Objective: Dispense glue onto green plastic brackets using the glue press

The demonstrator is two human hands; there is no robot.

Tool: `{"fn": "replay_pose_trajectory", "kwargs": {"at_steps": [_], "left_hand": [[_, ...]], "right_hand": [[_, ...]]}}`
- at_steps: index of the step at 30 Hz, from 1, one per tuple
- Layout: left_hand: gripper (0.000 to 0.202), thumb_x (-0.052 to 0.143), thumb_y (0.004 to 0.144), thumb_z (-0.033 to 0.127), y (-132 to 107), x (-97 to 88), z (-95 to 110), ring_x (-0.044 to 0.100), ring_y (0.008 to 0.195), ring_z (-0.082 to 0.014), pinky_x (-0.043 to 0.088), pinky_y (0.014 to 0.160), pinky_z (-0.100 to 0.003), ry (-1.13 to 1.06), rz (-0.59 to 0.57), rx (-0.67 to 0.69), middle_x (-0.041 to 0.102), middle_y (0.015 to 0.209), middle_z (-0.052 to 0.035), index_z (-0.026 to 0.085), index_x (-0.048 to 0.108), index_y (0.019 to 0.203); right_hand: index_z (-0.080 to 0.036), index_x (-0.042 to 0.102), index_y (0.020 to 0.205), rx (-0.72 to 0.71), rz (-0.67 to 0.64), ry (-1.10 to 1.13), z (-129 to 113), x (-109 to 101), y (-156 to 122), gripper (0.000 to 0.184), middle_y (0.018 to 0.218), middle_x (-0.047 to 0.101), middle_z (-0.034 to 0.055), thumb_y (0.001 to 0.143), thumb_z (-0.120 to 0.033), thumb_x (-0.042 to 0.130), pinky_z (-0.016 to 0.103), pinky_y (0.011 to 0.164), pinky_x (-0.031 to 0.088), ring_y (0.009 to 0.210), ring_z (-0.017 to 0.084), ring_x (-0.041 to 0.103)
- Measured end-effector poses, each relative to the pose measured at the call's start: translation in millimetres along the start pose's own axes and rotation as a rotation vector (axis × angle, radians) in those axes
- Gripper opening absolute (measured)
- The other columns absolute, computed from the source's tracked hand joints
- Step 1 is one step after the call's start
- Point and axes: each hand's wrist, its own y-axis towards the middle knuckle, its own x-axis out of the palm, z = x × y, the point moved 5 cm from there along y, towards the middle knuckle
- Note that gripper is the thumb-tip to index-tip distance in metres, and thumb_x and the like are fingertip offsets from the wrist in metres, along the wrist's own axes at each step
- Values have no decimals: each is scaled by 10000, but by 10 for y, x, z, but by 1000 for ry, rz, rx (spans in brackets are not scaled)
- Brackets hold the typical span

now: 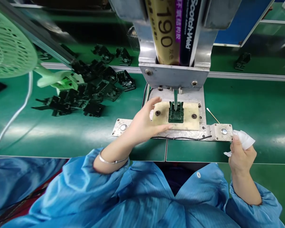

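My left hand (145, 122) rests at the left side of a cream fixture plate (188, 123), thumb and fingers spread apart around its edge. In the plate's middle sits a small dark green plastic part (176, 118). A green dispensing needle (175, 98) points down over that part; whether it touches cannot be made out. Above it stands a gold and black Scotch-Weld adhesive cartridge (173, 34) in a metal holder (180, 76). My right hand (242, 155) is closed on a white tissue (244, 139), beside the right-hand push button (224, 131).
A pile of black plastic parts (85, 91) lies at the left, near a light green fan (11, 44) with a white cable (26, 98). A cotton swab (213, 115) lies right of the fixture. Another push button (123, 127) is at the left. One black part (242, 60) sits behind the rail.
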Motion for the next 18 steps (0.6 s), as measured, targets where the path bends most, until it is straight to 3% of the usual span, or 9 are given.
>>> {"fn": "replay_pose_trajectory", "kwargs": {"at_steps": [3, 8, 13, 15, 18], "left_hand": [[922, 861, 669, 497, 211, 186, -14, 529, 1355, -382, 397, 1165, -569, -148, -162, -80, 578, 1438, -189, 150, 470, 1429], [756, 855, 705, 483, 250, 266, 33, 609, 1271, -322, 443, 1153, -483, -443, -186, -124, 662, 1345, -161, 138, 588, 1323], [712, 820, 712, 591, -22, 198, 34, 682, 1100, -330, 542, 1002, -485, -483, -246, -351, 738, 1194, -132, 149, 686, 1255], [672, 777, 723, 656, -211, 226, 62, 710, 986, -319, 578, 902, -448, -566, -355, -430, 776, 1023, -120, 140, 747, 1154], [687, 718, 722, 730, -575, 349, 194, 732, 855, -298, 591, 764, -370, -892, -601, -580, 781, 866, -131, 120, 796, 1026]], "right_hand": [[-143, 743, 1033, 9, 1, -2, 4, -2, -7, 438, 867, 718, 65, 793, -507, 778, 422, 793, 570, 896, 261, 701], [-147, 744, 1018, 33, -12, 28, -16, 12, -30, 428, 860, 711, 66, 785, -503, 787, 411, 793, 559, 892, 259, 696], [-157, 728, 978, 37, 3, 37, -82, 48, -13, 412, 736, 642, 15, 771, -508, 794, 350, 661, 515, 719, 201, 637], [-166, 704, 876, 52, -12, 74, -120, 59, 6, 371, 630, 557, -27, 766, -507, 800, 295, 541, 438, 570, 145, 532], [-191, 581, 656, 72, -91, 199, -247, 5, -3, 413, 518, 399, -76, 749, -519, 814, 240, 432, 276, 456, 80, 341]]}}
